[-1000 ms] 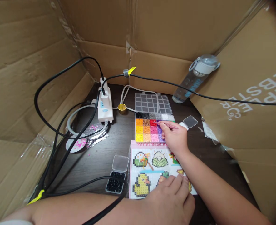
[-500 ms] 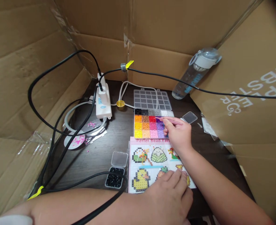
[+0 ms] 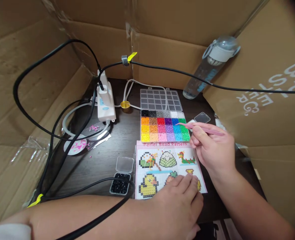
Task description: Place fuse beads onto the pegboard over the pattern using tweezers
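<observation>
My right hand [image 3: 212, 145] is closed around a pair of pink tweezers [image 3: 200, 127]. Their bent tip hovers at the blue compartments of a bead box [image 3: 164, 126], whose cells hold beads sorted by colour; whether the tip carries a bead is too small to tell. The box's clear divided lid [image 3: 160, 100] lies folded back behind it. Below the box is a bead pattern sheet [image 3: 168, 171] with a duck, a dragon and other pixel figures. Across the sheet's lower part my left hand [image 3: 179, 201] rests flat, fingers stretched out, covering some figures.
A small case of black beads [image 3: 120, 184] stands open left of the sheet. Further back are a power strip [image 3: 106, 103], a small gold cup [image 3: 125, 106] and a water bottle [image 3: 205, 73]. A black cable [image 3: 107, 216] crosses over my left forearm. Cardboard walls [image 3: 167, 50] surround the table.
My right hand has moved right with the tweezers, their tip passing from the red and purple cells to the blue ones. The view has shifted slightly; my left hand stays on the sheet.
</observation>
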Motion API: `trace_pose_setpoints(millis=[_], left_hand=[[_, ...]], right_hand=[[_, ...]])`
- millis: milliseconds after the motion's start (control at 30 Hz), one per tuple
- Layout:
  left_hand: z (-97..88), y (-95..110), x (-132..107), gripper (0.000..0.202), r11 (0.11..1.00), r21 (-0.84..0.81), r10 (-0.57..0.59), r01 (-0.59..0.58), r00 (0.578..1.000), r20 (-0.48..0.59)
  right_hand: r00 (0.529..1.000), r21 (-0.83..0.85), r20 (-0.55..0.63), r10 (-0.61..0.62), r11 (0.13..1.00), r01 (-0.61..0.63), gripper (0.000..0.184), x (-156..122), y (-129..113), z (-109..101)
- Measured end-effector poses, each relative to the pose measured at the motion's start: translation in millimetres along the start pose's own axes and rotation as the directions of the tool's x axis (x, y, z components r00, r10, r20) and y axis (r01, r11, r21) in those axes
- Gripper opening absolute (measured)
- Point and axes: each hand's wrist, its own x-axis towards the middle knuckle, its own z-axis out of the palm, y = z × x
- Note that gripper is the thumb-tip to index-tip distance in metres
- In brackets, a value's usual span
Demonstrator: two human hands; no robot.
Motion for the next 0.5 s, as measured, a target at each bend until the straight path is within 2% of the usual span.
trace_pose_setpoints(millis=[100,300,500], left_hand=[[-0.4,0.4,0.5,0.060,1.000,0.006,0.002,-0.002,1.000,0.004],[5.3,-1.0,1.5,0.063,0.999,0.037,0.003,-0.003,1.000,-0.008],[6.1,-1.6,1.3,0.062,0.999,0.026,0.027,-0.028,1.000,0.006]], right_hand=[[0.997,0.074,-0.002,0.076,0.994,-0.076,0.015,-0.9,12.2,0.5],[0.972,-0.039,0.084,0.221,0.975,-0.219,0.022,-2.5,27.1,11.6],[0.962,-0.073,0.102,0.255,0.966,-0.249,0.023,-4.1,30.5,18.0]])
